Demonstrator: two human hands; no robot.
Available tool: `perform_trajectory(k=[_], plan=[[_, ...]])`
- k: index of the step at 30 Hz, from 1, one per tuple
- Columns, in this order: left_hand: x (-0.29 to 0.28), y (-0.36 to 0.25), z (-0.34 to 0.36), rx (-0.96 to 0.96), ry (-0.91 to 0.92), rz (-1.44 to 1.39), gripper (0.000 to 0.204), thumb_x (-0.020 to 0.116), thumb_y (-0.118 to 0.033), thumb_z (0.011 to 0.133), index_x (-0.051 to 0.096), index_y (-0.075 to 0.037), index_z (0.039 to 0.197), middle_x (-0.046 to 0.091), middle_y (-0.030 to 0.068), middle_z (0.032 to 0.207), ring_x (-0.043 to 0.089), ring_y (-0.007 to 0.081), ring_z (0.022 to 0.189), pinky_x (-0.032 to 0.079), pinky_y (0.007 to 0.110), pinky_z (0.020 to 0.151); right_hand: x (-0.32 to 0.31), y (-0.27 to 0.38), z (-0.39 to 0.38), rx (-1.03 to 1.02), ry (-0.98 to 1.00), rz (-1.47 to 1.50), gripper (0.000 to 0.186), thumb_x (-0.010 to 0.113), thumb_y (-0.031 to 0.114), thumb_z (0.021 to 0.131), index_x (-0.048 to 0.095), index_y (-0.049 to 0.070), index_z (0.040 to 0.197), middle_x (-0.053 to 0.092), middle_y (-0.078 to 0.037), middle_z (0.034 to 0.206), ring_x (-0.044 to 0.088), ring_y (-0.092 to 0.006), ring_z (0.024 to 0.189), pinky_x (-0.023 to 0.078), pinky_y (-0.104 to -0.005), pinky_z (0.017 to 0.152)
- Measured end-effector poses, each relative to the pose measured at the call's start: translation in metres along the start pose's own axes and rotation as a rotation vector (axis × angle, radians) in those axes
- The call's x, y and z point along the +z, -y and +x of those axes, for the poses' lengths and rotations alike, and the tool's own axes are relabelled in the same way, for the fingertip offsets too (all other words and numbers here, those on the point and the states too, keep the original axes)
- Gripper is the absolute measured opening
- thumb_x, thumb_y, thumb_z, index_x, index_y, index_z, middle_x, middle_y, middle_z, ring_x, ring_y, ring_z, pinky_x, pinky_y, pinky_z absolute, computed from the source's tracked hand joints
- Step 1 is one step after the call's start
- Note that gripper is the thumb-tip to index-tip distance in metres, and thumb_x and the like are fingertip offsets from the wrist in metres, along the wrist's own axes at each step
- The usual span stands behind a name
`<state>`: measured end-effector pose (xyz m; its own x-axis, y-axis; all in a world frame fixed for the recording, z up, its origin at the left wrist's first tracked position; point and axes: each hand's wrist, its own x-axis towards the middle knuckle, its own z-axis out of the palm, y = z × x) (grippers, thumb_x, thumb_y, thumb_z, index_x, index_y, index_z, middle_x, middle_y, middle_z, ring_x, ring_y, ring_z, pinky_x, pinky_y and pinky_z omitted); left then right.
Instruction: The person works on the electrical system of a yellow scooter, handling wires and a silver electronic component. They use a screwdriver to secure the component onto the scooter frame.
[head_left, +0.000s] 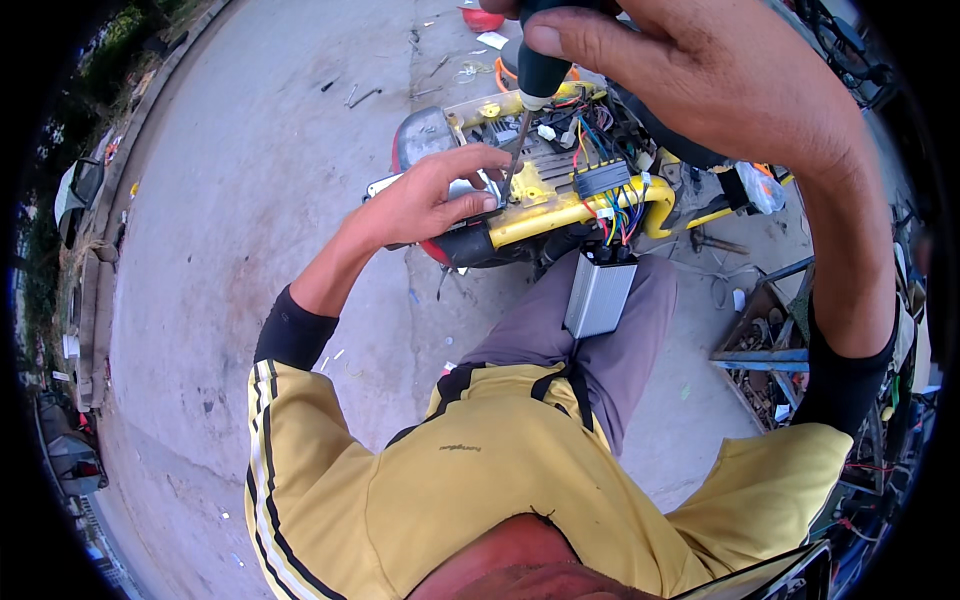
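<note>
My right hand (640, 45) is wrapped round the dark green handle of a screwdriver (545, 65). Its steel shaft slants down to the yellow frame of a small vehicle (540, 215), just beside the fingers of my left hand (435, 195). That hand lies over a silver metal plate (378, 187) at the vehicle's red and black end, thumb along the near edge and fingers curled. The screwdriver's tip is partly hidden. A silver finned controller box (600, 295) rests on my thigh, its coloured wires running up to a smaller finned module (602, 180) on the frame.
A hammer (720, 243) lies on the ground to the right, near a blue-edged metal crate (760, 360) full of parts. Loose tools (366, 97) are scattered beyond the vehicle. At the far top sits a red object (482, 18). A kerb (110, 200) bounds the concrete at left.
</note>
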<state>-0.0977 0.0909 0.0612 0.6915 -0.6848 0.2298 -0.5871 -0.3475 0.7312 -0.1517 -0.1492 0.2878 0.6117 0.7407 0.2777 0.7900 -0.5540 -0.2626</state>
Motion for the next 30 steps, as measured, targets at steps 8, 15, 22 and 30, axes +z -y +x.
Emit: perform_trajectory(k=[8,15,22,30], plan=[[0.015,0.021,0.008,-0.053,-0.067,-0.272,0.021,0.058,-0.004,0.104,0.069,0.003,0.121,0.077,0.0106,0.111,0.071,0.0195,0.106,0.054,0.034,0.098,0.004,-0.03,0.016,0.019,0.008,-0.069,0.021,0.059,0.016,0.104,0.057,-0.004,0.111,0.06,-0.017,0.087,0.058,-0.0295,0.075,0.051,-0.0419,0.074],[0.02,0.013,0.019,-0.027,-0.052,-0.252,0.016,0.062,-0.005,0.103,0.07,0.005,0.113,0.078,0.0101,0.106,0.072,0.0155,0.103,0.055,0.032,0.095,-0.019,-0.01,0.003,0.095,0.055,-0.03,0.029,0.061,0.027,0.105,0.06,-0.002,0.109,0.061,-0.016,0.084,0.058,-0.0296,0.072,0.048,-0.0411,0.068],[0.022,0.026,0.018,-0.106,-0.067,-0.419,0.007,0.066,-0.003,0.101,0.065,0.003,0.099,0.078,0.0101,0.106,0.072,0.0143,0.102,0.057,0.031,0.094,0.0,0.006,0.018,0.196,-0.069,-0.244,0.033,0.064,0.03,0.105,0.059,-0.002,0.109,0.06,-0.02,0.09,0.06,-0.0294,0.081,0.05,-0.0407,0.075],[0.022,0.032,0.02,-0.184,-0.132,-0.494,0.014,0.077,-0.002,0.093,0.063,-0.001,0.094,0.075,0.0062,0.099,0.071,0.0126,0.095,0.058,0.029,0.089,-0.001,0.013,0.012,0.149,-0.02,-0.296,0.022,0.06,0.018,0.106,0.057,-0.002,0.111,0.059,-0.019,0.099,0.06,-0.0297,0.087,0.05,-0.04,0.079]])
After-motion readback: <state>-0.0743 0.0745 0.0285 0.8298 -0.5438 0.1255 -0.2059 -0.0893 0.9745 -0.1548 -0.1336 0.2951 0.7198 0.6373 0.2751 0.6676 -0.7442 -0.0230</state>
